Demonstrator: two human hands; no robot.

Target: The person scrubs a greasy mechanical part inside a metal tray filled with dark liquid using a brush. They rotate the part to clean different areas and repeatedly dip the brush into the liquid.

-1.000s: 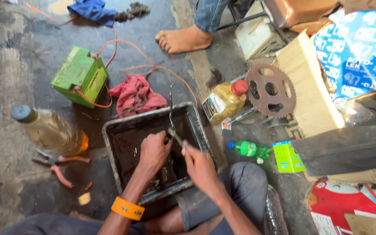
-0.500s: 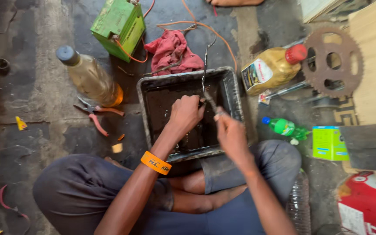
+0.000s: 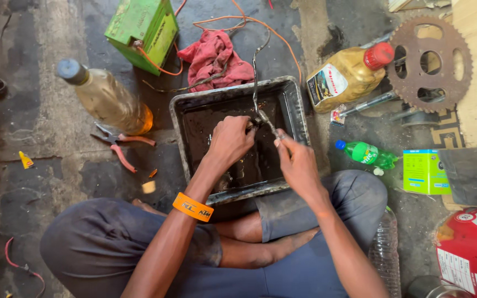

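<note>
Both hands have stayed together over the dirty black rectangular metal tray (image 3: 191, 118) through the last second; only the view has shifted. The left hand (image 3: 230, 140) is closed around one end of a thin grey metal cable (image 3: 255, 77), while the right hand (image 3: 296, 163) pinches its fitting just beside the left fingertips. Red-handled pliers (image 3: 121, 146) lie untouched, well left of the left hand.
</note>
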